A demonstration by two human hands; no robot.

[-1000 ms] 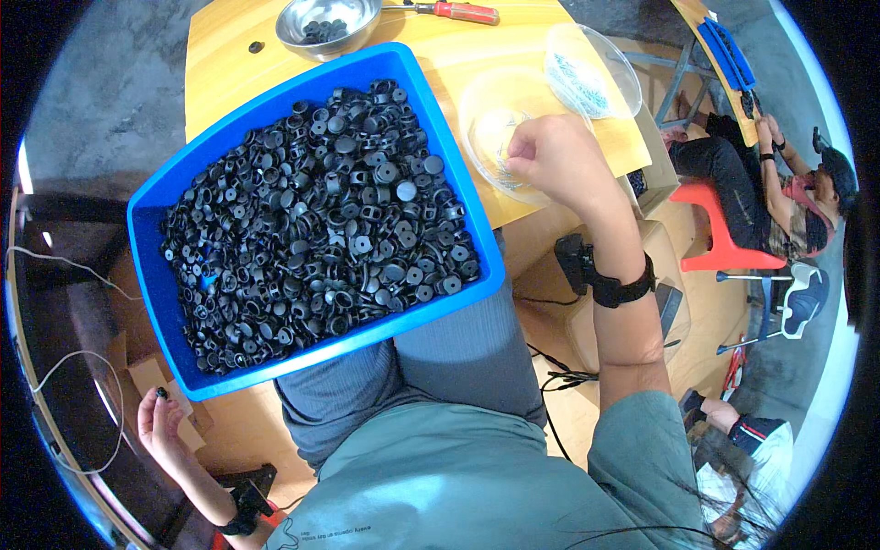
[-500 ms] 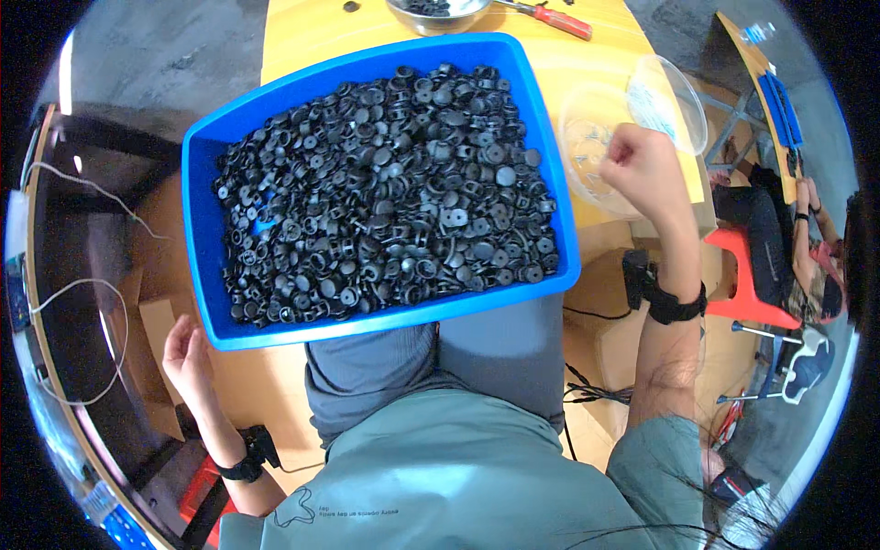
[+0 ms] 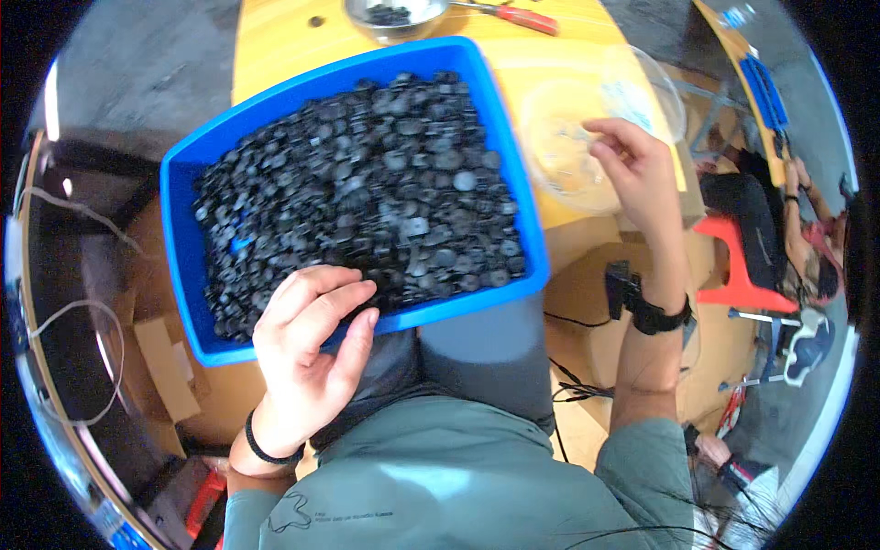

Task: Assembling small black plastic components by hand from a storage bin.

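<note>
1. Cardboard [image 3: 165, 367] stands low at the left, close to the tub.
2. Blue tub [image 3: 170, 229] lies over the person's thighs, its far side overlapping the yellow table [image 3: 284, 60].
3. Black parts [image 3: 357, 183], small and many of them round, are heaped inside it.
4. Left hand [image 3: 312, 330] is above the tub's near rim, fingers loosely bent over the parts, thumb spread away with a clear gap. Nothing shows in its grasp; whether the fingertips touch the heap, I cannot tell.
5. Metal bowl [image 3: 399, 34] sits beyond the tub with more dark pieces in it.
6. Red-handled tool [image 3: 529, 18] points its shaft towards that bowl.
7. Round clear dish [image 3: 550, 188] holds scattered tiny pieces.
8. Right hand [image 3: 639, 163] hovers over the dish, index finger extended, thumb slightly apart. Blur hides whether anything tiny is held.
9. Clear container [image 3: 676, 105] with pale bluish bits lies behind it.
10. Red stool [image 3: 738, 266] and another person [image 3: 820, 247] are farther right.
</note>
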